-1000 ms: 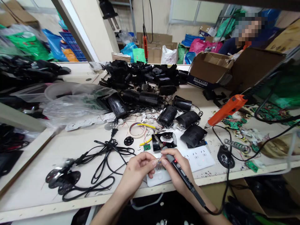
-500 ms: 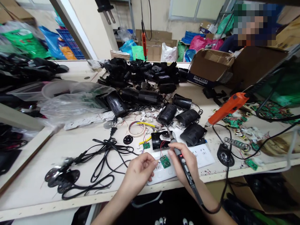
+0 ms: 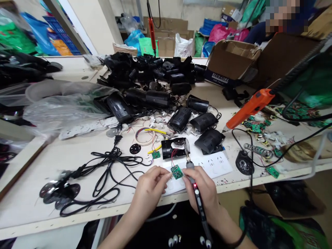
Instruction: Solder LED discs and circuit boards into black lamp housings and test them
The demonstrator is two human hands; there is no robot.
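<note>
Right hand point(image 3: 203, 188) has come down to the green circuit board point(image 3: 177, 172), now at its right edge. Its fingers grip a grey-and-black soldering iron point(image 3: 199, 202), tip up beside the open black plastic housing point(image 3: 167, 149). Left hand point(image 3: 149, 188): thumb and forefinger closed together at the board's left edge, can't tell if pinching it. Thin red wires point(image 3: 173, 155) run board to housing, above white slotted panel point(image 3: 220, 166).

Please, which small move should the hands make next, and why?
I would probably steady the green board with the left hand first: its fingertips are beside it, while the right hand holds the soldering iron, its tip pointing away from the board.
</note>
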